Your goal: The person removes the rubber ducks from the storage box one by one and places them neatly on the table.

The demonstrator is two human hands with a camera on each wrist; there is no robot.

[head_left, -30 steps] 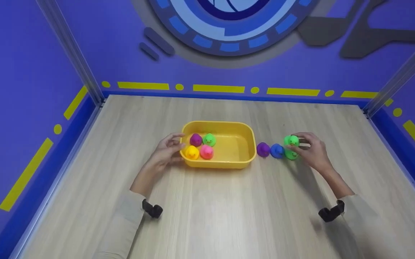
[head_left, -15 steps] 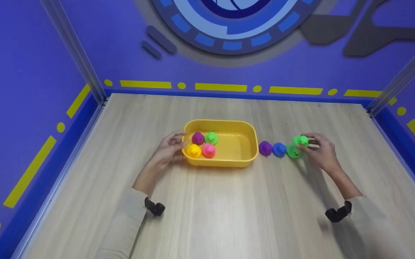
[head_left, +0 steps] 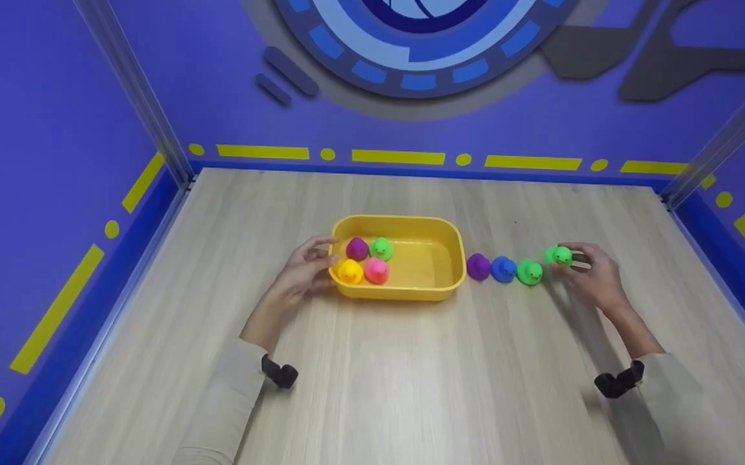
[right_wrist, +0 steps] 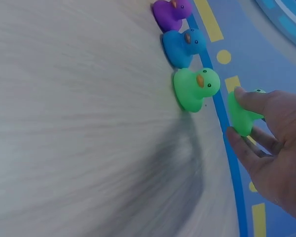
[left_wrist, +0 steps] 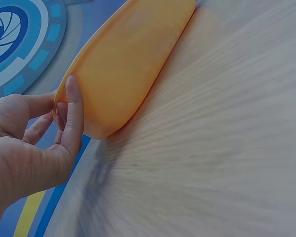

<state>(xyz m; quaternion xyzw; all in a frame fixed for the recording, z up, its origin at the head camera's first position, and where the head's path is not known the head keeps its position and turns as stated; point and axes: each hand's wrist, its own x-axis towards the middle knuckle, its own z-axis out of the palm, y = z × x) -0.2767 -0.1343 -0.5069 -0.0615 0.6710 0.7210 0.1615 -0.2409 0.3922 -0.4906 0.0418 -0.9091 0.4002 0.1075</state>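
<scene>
My left hand (head_left: 304, 271) pinches the left end of a yellow plastic tub (head_left: 398, 294); one digit lies against its outer wall (left_wrist: 123, 74) in the left wrist view. Inside the tub's left half sit a purple duck (head_left: 357, 248), a green duck (head_left: 381, 249), a yellow duck (head_left: 350, 272) and a pink duck (head_left: 377, 270). My right hand (head_left: 592, 278) holds another green rubber duck (right_wrist: 240, 114) between thumb and fingers, raised over the table. To its left, a purple duck (head_left: 478, 267), a blue duck (head_left: 504, 269) and a green duck (right_wrist: 192, 89) stand in a row.
The wood-grain table (head_left: 385, 374) is bounded by blue walls (head_left: 411, 129) at the back and both sides. The row of ducks starts right beside the tub's right end. Black wrist cameras (head_left: 619, 381) hang at both cuffs.
My right hand has carried its green duck to the right, away from the green duck at the end of the row. The left hand stays on the tub; the view shifts slightly.
</scene>
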